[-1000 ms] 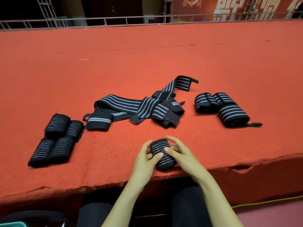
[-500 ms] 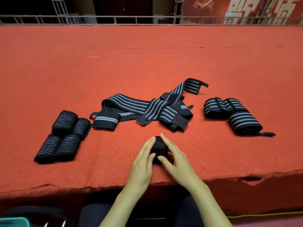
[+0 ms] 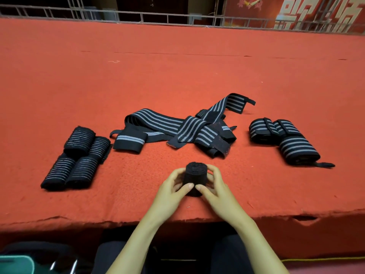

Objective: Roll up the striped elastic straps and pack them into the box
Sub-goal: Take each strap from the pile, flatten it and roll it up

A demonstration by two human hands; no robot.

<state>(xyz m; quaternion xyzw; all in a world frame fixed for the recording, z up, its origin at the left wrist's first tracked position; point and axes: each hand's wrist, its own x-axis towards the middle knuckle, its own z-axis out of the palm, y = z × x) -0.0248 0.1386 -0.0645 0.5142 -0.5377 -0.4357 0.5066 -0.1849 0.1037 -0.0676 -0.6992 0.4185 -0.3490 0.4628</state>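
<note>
Both hands grip one rolled strap [image 3: 194, 177] standing on end on the red felt table [image 3: 177, 66], near the front edge, with its spiral end facing up. The left hand [image 3: 169, 187] curls round its left side and the right hand [image 3: 216, 189] round its right side, with the thumbs almost meeting on the near face. Behind it, mid-table, is a tangle of loose striped straps [image 3: 177, 131], unrolled and overlapping each other. To the left is a cluster of four finished rolls [image 3: 75, 159], lying two by two and touching. On the right are three more bundles [image 3: 284, 137]: two side by side and a fatter one in front touching them, with a black tab sticking out to the right. All straps in view lie on the felt. At the bottom-left corner is a dark object with a teal edge [image 3: 17, 262]; I cannot tell what it is or what it holds. A metal railing [image 3: 167, 17] runs along the far edge, with a red banner [image 3: 316, 14] behind it. A yellow cord [image 3: 324, 259] lies on the floor at lower right.
</note>
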